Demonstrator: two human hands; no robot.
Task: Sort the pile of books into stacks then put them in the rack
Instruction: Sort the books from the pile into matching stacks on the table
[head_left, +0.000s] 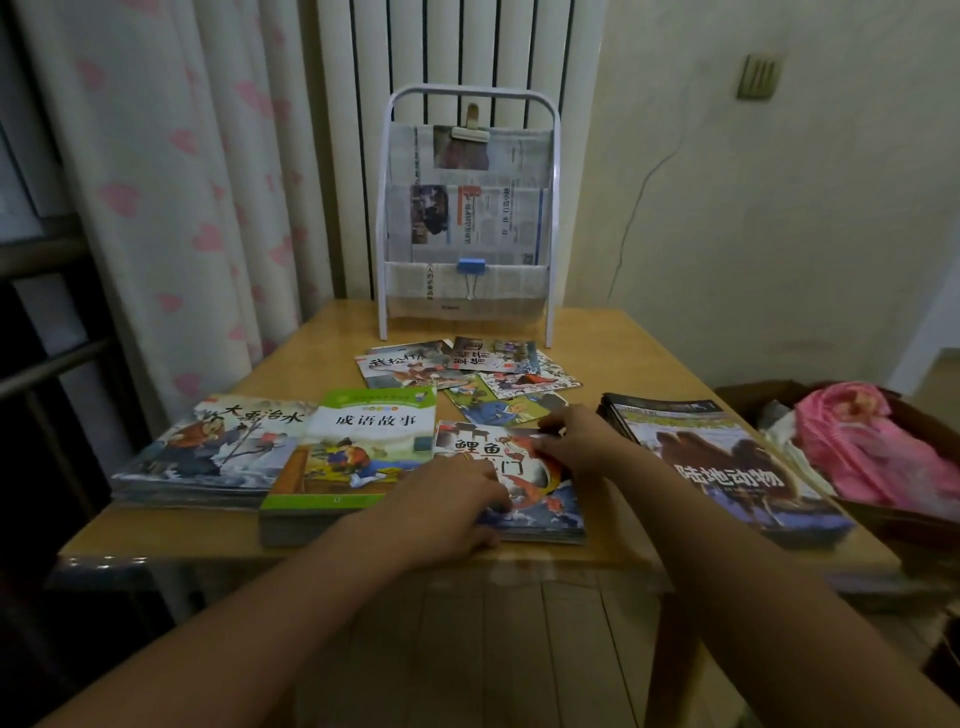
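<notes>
Four stacks of books are seen sorted along the near edge of the table (613, 332), while a few loose books (467, 371) are left scattered before the rack (470, 208), where only newspapers are held. The carp-cover stack (540, 499) is pressed by the left hand (452, 493) and, apparently, pinched at its top cover by the right hand (576, 441). Titles can be read: 大禹治水 (218, 447), 成语故事 (358, 452), 陆地动物 (727, 462).

A wooden bench (613, 353) stands in a dim room against a white ribbed radiator (467, 47). Left of it hangs a pale curtain (171, 171) with pink hearts. The cream wall (779, 218) on the right carries a switch plate (758, 77) and a thin trailing cord (641, 192).
</notes>
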